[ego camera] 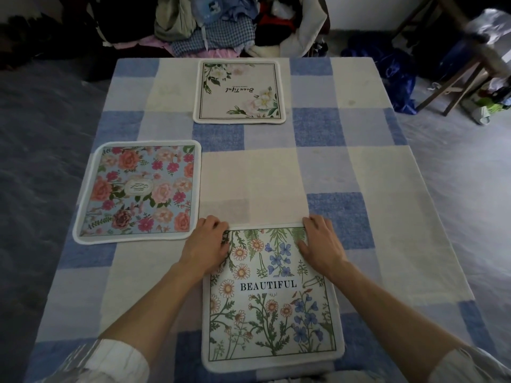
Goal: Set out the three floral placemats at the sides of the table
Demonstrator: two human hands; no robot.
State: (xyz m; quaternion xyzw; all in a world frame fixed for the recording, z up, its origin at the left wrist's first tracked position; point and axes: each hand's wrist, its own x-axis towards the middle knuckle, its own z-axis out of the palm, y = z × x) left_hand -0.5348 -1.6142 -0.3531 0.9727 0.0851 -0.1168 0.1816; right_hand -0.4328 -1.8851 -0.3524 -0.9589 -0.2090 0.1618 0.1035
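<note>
Near wildflower "BEAUTIFUL" placemat (272, 313): far corners hidden under left hand (206, 244) and right hand (322, 244), both loosely curled, pressing down on checked counter (359, 167).

There is a single view, from a wide-angle camera worn on the person's head. It looks forward and steeply down from the near edge of a table (359, 172) covered in a blue-and-cream checked cloth. Both forearms reach in from the bottom corners, close to the lens. The far table edge lies near the top of the picture, with a pile of clothes (210, 26) and grey floor (456, 167) beyond. Straight lines bow toward the margins.
</note>
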